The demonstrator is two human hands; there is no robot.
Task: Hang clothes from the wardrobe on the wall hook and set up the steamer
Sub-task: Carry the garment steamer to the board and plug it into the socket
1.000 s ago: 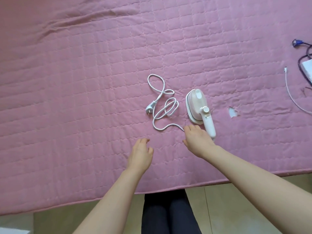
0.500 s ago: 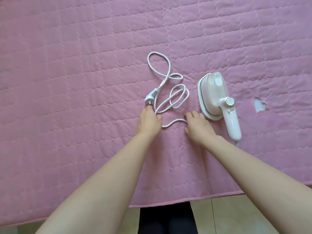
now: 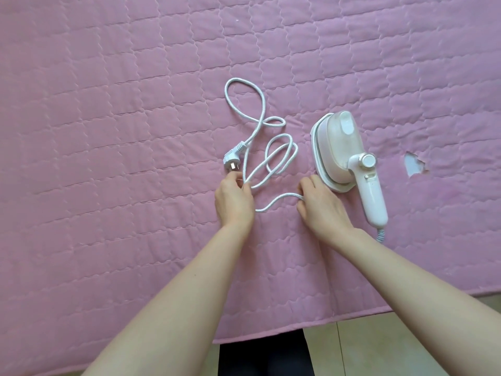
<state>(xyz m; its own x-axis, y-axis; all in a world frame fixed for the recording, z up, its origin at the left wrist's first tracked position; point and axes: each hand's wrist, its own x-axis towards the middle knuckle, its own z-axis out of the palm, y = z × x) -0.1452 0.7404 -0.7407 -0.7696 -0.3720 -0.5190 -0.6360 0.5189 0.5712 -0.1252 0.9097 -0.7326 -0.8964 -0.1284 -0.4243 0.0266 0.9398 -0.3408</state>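
You are looking down at a pink quilted bedspread (image 3: 108, 158) from the head camera, with both of your bare forearms reaching forward over its near edge.

The steamer (image 3: 349, 161) lies on its side on the bedspread, to the right of centre. Its long axis runs from the rounded head at the far end to the handle, which points back toward you and a little right.

Its white cord (image 3: 260, 123) leaves the bottom of the handle, passes out of sight beneath your right wrist, and reappears as loose, overlapping loops to the left of the steamer. The cord ends at the plug (image 3: 231, 160), which lies flat at the left side of the loops with its prongs pointing toward you.

Your left hand (image 3: 234, 199) sits just on your side of the plug. Its thumb and fingers are curled around the strands where the loops cross; the fingertips are almost touching the plug's prongs, but I cannot tell whether they make contact.

Your right hand (image 3: 322, 204) rests just beside the steamer's base, knuckles up, with curled fingers that appear to pinch the cord where it reaches them.

The plug lies directly ahead of your left fingertips, so the left hand seems the nearer one for picking it up. The right hand is nearer the steamer's body and handle.

A small tear (image 3: 413, 166) in the fabric shows to the right of the steamer.
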